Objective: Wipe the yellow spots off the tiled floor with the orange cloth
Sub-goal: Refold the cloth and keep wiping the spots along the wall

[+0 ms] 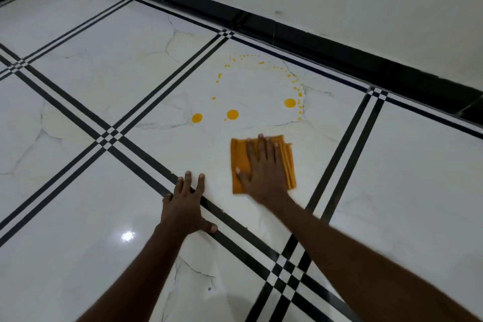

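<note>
My right hand (262, 167) lies flat on the folded orange cloth (261, 162), fingers straight and slightly spread, pointing toward twelve o'clock, the thumb splayed out toward nine; it presses the cloth onto the tiled floor (78, 217) and does not curl round it. The cloth is a tall rectangle, its long axis running six to twelve, with stacked fold edges showing along its three o'clock side.

From my fingertips the yellow spots (232, 114) lie ahead, between eleven and one o'clock, all apart from the cloth's far edge. I count three large round drops: one at about ten-thirty, one near eleven-thirty, which is closest, and one at one o'clock. Beyond them a ring of small droplets arcs round toward the black skirting (287, 31); I cannot count these exactly, but there are a couple of dozen at least. None touches the cloth yet, so I judge the wiping of this patch not begun, and the push should go straight forward along the cloth's long axis.

My left hand (187, 206) rests bare on the floor at the cloth's eight o'clock, fingers spread and straight, lying across a black tile stripe (146, 157), holding nothing. The right hand is clearly nearer the spots.

One cloth, two hands, three big drops.
</note>
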`<state>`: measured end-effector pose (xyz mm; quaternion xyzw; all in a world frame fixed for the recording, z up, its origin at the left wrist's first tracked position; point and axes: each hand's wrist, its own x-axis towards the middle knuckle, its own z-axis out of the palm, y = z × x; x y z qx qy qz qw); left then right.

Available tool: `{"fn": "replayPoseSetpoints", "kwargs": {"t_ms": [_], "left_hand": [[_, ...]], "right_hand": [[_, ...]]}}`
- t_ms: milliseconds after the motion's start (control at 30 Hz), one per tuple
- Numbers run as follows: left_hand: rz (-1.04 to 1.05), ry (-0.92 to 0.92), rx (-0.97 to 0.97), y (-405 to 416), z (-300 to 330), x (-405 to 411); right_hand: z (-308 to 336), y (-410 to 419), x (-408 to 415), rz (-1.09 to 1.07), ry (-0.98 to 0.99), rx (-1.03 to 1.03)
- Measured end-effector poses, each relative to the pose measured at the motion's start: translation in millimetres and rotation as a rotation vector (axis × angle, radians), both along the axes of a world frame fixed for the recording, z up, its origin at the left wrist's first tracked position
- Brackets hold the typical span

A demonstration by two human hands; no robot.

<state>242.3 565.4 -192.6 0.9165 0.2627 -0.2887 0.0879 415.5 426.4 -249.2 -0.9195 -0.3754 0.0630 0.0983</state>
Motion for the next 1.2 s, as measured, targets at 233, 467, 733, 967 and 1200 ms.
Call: {"fn": "replayPoseSetpoints", "kwargs": {"t_ms": [233,467,733,967,1200], "left_hand": [[0.043,-0.066,0.004,-6,-7,-5],[0.048,-0.115,0.037,-4,-12,-9],[0.066,-0.139,0.007,-6,-10,-11],[0.060,-0.075,0.035,-12,-6,-1],[0.063,-0.060,0.016,-11,-4,-2]], "right_hand": [[3,-132,41,-0.279,-0.011,-0.113],[13,2,82,-0.260,0.040,-0.049],[-2,-63,21,-0.017,-0.042,-0.075],[17,-16,116,-0.374,0.020,-0.063],[6,-14,14,0.106,-0.034,-0.014]]}}
